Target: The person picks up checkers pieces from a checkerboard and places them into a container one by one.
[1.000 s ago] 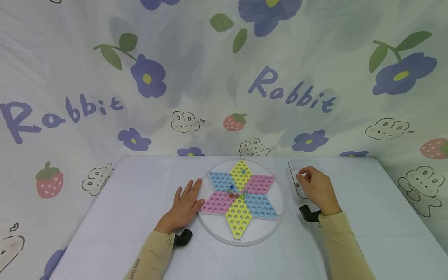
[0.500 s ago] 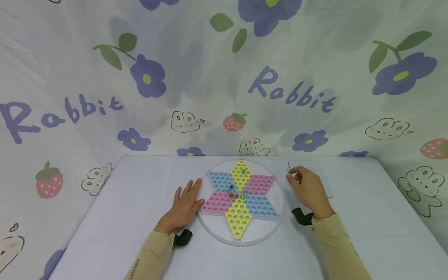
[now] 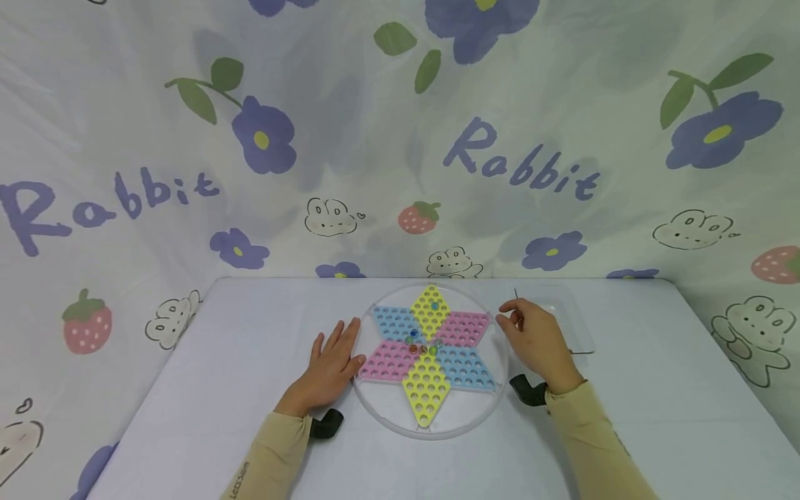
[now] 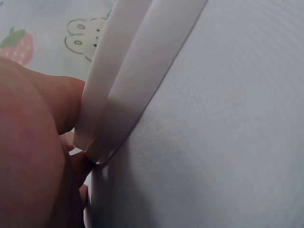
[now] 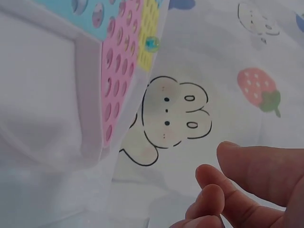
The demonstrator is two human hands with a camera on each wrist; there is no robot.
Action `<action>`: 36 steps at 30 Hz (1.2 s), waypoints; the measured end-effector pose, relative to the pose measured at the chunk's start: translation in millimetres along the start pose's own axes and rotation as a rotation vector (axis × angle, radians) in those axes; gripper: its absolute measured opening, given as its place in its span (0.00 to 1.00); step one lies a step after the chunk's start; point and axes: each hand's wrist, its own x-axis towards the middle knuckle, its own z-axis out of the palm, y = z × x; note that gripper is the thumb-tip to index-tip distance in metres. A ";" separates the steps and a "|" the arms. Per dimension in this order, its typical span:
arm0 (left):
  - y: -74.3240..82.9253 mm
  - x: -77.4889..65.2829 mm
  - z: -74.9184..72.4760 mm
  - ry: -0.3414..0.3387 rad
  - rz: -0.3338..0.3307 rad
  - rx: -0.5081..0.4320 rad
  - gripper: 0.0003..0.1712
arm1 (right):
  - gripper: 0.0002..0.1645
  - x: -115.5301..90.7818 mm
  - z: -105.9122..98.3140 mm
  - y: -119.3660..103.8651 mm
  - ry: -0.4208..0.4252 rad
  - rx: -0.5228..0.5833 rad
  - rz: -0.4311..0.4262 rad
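Note:
A round Chinese checkers board point(image 3: 431, 436) with a blue, pink and yellow star lies on the table. Several marbles sit round its centre, among them a blue marble point(image 3: 414, 334) and a reddish one. A lone blue-green marble point(image 3: 435, 306) rests in the far yellow point, also seen in the right wrist view. My left hand point(image 3: 328, 368) lies at the board's left side, fingers spread and straight, thumb touching the rim point(image 4: 137, 57). Just off the board's right edge hovers my right hand point(image 3: 537, 340), fingers bent, thumb near the forefinger point(image 5: 237, 190). I cannot tell whether a marble is between them.
A clear plastic tray point(image 3: 582, 333) with dark edge lines stands right of the board, partly behind my right hand. A white cloth covers the table point(image 3: 206, 410). Behind it hangs a curtain point(image 3: 375, 153) printed with flowers, rabbits and strawberries.
My right hand has moved left, from over the tray to beside the board's right edge, uncovering more of the tray. My left hand, the board and its marbles stay in place.

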 end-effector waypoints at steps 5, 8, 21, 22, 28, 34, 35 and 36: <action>-0.9 -0.8 0.4 0.001 -0.001 0.001 0.39 | 0.12 1.4 3.8 -9.7 0.003 0.015 -0.023; -0.7 -1.3 0.5 0.002 0.002 -0.005 0.39 | 0.12 2.9 7.5 -14.2 -0.002 0.026 -0.034; 1.9 0.0 -1.2 -0.009 -0.002 0.007 0.39 | 0.12 -0.4 27.2 -29.7 -0.075 0.065 -0.083; 1.8 -0.1 -1.2 -0.008 -0.001 0.007 0.39 | 0.12 -0.7 28.8 -30.5 -0.082 0.070 -0.085; 0.1 0.0 -0.4 -0.007 0.003 0.008 0.39 | 0.11 -2.7 37.9 -34.5 -0.120 0.121 -0.106; 0.1 0.5 -0.3 -0.006 0.006 0.010 0.40 | 0.10 -3.1 49.4 -37.5 -0.157 0.140 -0.121; 0.3 0.2 -0.5 -0.004 0.007 0.007 0.40 | 0.10 -3.0 51.3 -37.9 -0.161 0.148 -0.130; 0.3 0.0 -0.6 -0.006 0.006 0.008 0.40 | 0.10 -2.7 53.1 -38.1 -0.163 0.156 -0.143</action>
